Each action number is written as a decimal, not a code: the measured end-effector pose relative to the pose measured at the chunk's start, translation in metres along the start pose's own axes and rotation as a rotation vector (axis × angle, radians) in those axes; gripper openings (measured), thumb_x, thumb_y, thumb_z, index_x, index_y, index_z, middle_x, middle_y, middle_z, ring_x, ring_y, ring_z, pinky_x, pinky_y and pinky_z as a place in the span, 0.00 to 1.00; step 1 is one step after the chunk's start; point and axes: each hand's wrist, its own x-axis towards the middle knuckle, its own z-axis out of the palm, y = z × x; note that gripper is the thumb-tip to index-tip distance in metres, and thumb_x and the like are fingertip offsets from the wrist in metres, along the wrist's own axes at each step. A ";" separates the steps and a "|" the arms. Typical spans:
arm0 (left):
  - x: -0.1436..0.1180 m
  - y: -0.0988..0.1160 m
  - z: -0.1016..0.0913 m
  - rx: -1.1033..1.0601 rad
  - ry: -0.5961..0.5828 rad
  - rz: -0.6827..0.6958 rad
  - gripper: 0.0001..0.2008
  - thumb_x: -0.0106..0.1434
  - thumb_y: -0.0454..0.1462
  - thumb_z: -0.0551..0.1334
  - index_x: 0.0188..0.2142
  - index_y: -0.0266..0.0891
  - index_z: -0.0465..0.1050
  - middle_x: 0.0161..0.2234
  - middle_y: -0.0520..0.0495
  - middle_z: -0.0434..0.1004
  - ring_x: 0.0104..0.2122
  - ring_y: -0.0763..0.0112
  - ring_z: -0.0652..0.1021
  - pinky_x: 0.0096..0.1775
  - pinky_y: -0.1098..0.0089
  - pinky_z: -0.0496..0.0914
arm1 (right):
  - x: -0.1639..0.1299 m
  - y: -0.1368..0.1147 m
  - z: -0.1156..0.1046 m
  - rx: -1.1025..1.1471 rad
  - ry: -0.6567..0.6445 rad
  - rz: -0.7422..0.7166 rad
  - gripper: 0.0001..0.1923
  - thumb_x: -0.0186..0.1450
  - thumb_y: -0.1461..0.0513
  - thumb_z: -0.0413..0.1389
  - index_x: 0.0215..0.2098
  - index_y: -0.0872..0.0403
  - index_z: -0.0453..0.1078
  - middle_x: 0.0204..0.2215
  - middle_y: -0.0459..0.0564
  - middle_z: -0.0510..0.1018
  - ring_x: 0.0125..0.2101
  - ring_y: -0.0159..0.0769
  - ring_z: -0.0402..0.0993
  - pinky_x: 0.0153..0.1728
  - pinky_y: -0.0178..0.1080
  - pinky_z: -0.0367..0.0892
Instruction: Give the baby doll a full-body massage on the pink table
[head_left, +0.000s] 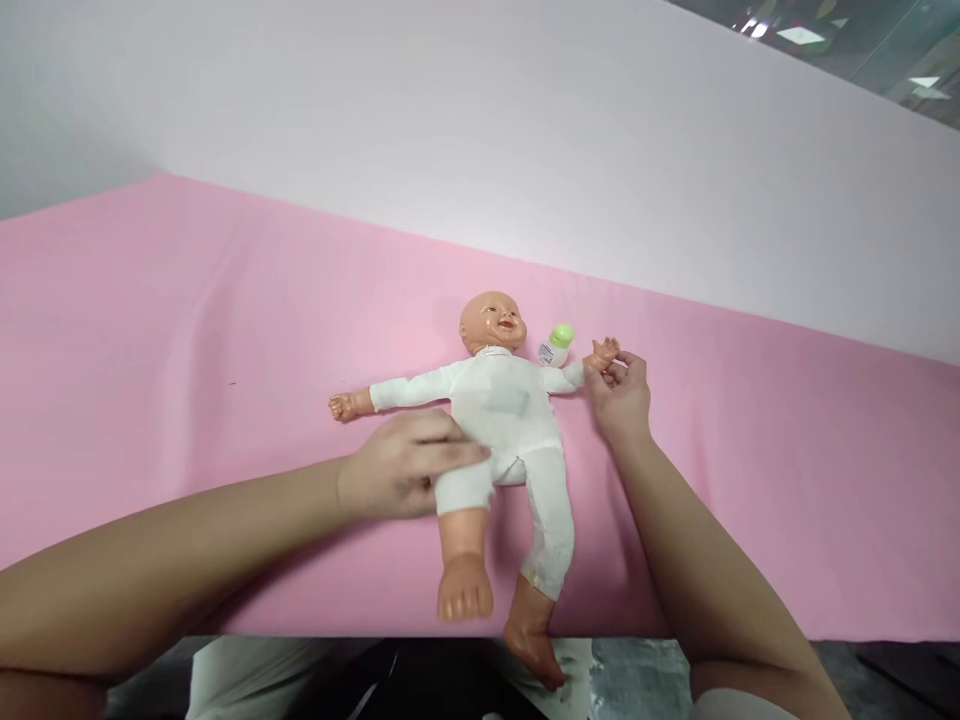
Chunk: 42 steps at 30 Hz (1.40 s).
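A baby doll (pixel 502 410) in a white one-piece suit lies on its back on a pink cloth (pixel 187 330), head away from me, arms spread. Its feet reach the cloth's near edge; one foot hangs over it. My left hand (pixel 409 465) rests flat on the doll's hip and thigh, fingers laid on the white suit. My right hand (pixel 621 395) pinches the doll's small hand between fingers and thumb. A small white bottle with a green cap (pixel 556 345) lies just behind the doll's shoulder, near my right hand.
A plain white wall (pixel 480 140) rises behind the pink cloth. The cloth ends at a near edge by my lap, with dark floor (pixel 885 665) beyond at lower right. Ceiling lights (pixel 799 35) show at the top right.
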 end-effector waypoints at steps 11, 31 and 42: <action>-0.001 -0.039 -0.002 0.106 -0.036 -0.410 0.17 0.68 0.41 0.66 0.55 0.43 0.82 0.46 0.45 0.83 0.42 0.63 0.84 0.42 0.66 0.78 | -0.043 -0.043 0.023 -0.302 -0.315 -0.514 0.19 0.68 0.61 0.59 0.56 0.48 0.78 0.53 0.53 0.85 0.52 0.50 0.80 0.57 0.57 0.76; -0.002 0.001 0.000 -0.008 -0.034 -0.020 0.17 0.73 0.42 0.67 0.60 0.48 0.76 0.39 0.47 0.78 0.36 0.66 0.80 0.38 0.67 0.75 | -0.005 -0.005 0.005 0.278 -0.014 0.025 0.33 0.70 0.50 0.63 0.67 0.49 0.58 0.58 0.60 0.81 0.51 0.43 0.84 0.53 0.50 0.82; 0.003 -0.032 -0.004 0.149 -0.086 -0.448 0.19 0.70 0.40 0.62 0.58 0.44 0.82 0.47 0.43 0.82 0.43 0.61 0.83 0.43 0.64 0.77 | -0.042 -0.041 0.030 -0.238 -0.329 -0.567 0.17 0.72 0.58 0.58 0.58 0.51 0.77 0.54 0.54 0.85 0.54 0.50 0.78 0.60 0.56 0.73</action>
